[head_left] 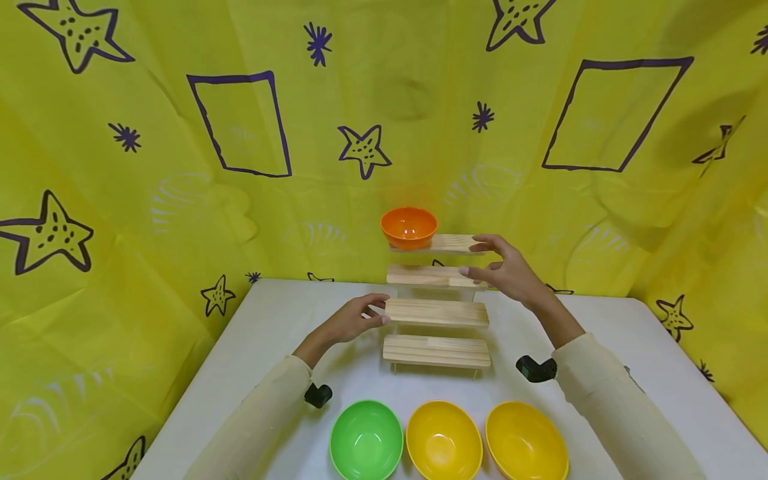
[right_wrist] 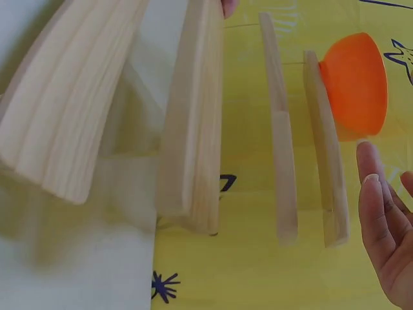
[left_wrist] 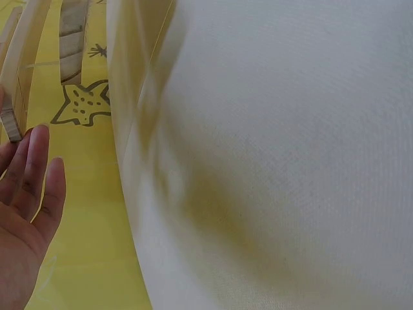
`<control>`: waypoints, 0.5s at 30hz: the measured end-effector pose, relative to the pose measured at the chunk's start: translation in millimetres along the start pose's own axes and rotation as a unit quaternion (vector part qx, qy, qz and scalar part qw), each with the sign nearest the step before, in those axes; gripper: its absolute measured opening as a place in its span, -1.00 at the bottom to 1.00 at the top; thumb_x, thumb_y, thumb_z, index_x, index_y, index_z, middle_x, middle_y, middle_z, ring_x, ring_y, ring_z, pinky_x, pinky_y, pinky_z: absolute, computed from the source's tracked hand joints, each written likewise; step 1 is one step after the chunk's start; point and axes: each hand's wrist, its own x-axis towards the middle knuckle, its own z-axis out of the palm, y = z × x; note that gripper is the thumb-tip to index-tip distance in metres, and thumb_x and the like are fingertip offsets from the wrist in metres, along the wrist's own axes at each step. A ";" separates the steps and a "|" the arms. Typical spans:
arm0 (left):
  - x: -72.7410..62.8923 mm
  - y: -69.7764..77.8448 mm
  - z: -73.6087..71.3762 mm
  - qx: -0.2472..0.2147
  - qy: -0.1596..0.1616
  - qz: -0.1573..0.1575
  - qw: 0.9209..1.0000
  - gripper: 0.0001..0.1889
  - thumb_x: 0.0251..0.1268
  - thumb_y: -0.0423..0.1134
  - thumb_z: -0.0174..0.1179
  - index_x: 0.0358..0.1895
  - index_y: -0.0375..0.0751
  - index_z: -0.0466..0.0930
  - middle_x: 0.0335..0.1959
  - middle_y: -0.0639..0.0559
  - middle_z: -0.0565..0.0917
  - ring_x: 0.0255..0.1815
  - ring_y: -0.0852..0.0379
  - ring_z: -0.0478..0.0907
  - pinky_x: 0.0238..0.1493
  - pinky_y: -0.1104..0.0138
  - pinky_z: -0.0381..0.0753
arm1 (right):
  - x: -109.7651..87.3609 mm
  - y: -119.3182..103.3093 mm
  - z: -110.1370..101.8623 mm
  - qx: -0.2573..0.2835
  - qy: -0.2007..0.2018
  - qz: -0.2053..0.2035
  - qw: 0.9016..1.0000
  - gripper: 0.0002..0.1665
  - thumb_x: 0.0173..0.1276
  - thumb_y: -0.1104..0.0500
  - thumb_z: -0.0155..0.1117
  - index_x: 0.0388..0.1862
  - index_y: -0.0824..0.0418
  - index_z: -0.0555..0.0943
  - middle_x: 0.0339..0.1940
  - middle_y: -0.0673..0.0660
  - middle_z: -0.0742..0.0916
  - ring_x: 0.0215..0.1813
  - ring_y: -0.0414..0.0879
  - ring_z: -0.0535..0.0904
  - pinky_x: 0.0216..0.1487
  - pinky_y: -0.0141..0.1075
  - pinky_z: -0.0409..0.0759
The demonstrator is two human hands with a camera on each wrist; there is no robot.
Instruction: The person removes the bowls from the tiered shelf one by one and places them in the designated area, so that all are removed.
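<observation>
A tiered wooden shelf stand [head_left: 437, 312] stands on the white table with its planks rising like steps. My left hand [head_left: 358, 319] holds the left end of its second plank from the bottom between thumb and fingers; the left wrist view shows the fingers [left_wrist: 40, 152] at the plank's end. An orange bowl [head_left: 409, 228] sits upright on the left part of the top plank. My right hand [head_left: 507, 267] is by the right ends of the two upper planks, fingers loosely extended and holding nothing. In the right wrist view, its fingertips are just below the orange bowl [right_wrist: 356, 85], apart from it.
Along the table's near side stand a green bowl [head_left: 367, 440], a yellow bowl [head_left: 444, 440] and another yellow bowl [head_left: 527, 441]. A yellow cloth [head_left: 420, 87] with drawn stars hangs behind the table [head_left: 288, 300] and down both sides.
</observation>
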 end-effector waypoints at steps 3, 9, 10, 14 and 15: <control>-0.2 0.3 0.3 0.001 -0.001 -0.003 1.000 -0.41 0.46 -0.12 0.23 0.47 -0.19 0.35 0.25 -0.18 0.58 0.13 -0.06 0.62 0.02 0.21 0.64 | 7.9 -4.0 4.1 0.002 0.000 0.002 1.000 -0.09 0.37 -0.01 0.39 0.55 0.19 0.20 0.42 0.29 0.47 -0.16 0.17 0.71 -0.22 -0.21 0.66; -0.1 0.4 0.3 0.002 -0.001 0.000 1.000 -0.42 0.46 -0.13 0.22 0.47 -0.19 0.35 0.25 -0.19 0.57 0.13 -0.07 0.62 0.01 0.22 0.64 | 22.6 -12.2 13.9 0.030 0.003 0.015 0.999 -0.06 0.37 -0.02 0.39 0.57 0.21 0.17 0.45 0.30 0.43 -0.12 0.22 0.74 -0.08 -0.11 0.71; 0.0 0.3 0.2 0.002 0.000 0.001 1.000 -0.42 0.46 -0.13 0.22 0.47 -0.19 0.35 0.25 -0.19 0.57 0.13 -0.07 0.62 0.01 0.22 0.64 | 25.2 -13.2 15.9 0.032 0.004 0.018 0.999 -0.06 0.37 -0.03 0.39 0.57 0.21 0.17 0.45 0.29 0.43 -0.12 0.23 0.74 -0.06 -0.07 0.71; -0.4 -0.2 0.1 0.000 0.000 0.000 1.000 -0.42 0.47 -0.12 0.22 0.47 -0.18 0.34 0.26 -0.19 0.57 0.13 -0.07 0.62 0.02 0.21 0.64 | 35.1 -17.5 24.5 0.039 0.004 0.023 0.999 -0.03 0.36 -0.09 0.38 0.58 0.20 0.15 0.48 0.27 0.40 -0.11 0.21 0.76 -0.03 0.03 0.70; -1.0 -0.2 0.1 0.000 0.000 -0.001 1.000 -0.42 0.47 -0.12 0.22 0.47 -0.18 0.34 0.26 -0.19 0.57 0.13 -0.06 0.62 0.02 0.20 0.64 | 37.6 -18.3 26.8 0.041 0.003 0.024 0.999 -0.01 0.35 -0.10 0.38 0.59 0.20 0.14 0.48 0.27 0.39 -0.11 0.20 0.76 -0.04 0.03 0.70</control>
